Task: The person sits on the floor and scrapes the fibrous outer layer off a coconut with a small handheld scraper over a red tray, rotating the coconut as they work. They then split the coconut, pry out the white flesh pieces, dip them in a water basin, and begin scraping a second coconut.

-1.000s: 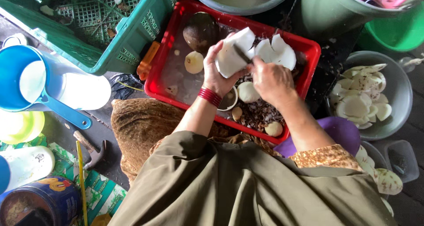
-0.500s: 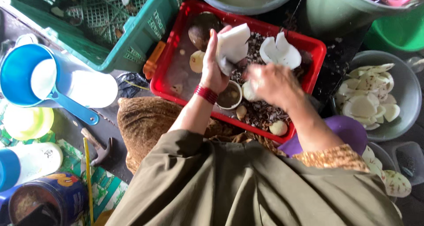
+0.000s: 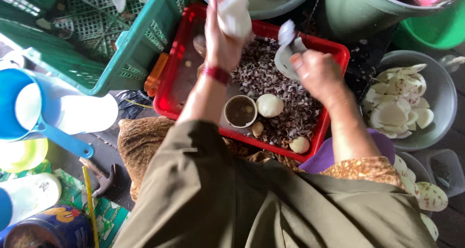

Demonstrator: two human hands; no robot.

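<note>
**Peeling coconut flesh over the red tray**

Above the red tray (image 3: 167,100), my left hand (image 3: 220,39) is raised with its fingers clamped around a white piece of coconut flesh (image 3: 235,15), held over the tray's far edge. My right hand (image 3: 317,73) is lower and to the right, its fingers closed on a small tool whose pale blade (image 3: 286,33) points up beside a second white piece (image 3: 283,59); the grip itself is blurred. Below my hands, the tray floor is covered with brown peelings (image 3: 271,78). A brown shell half (image 3: 240,111) sits upright next to a round peeled piece (image 3: 270,105). To the right, a grey bowl (image 3: 443,97) holds white slices (image 3: 397,102). A green crate (image 3: 131,54) borders the tray's left side.
</note>
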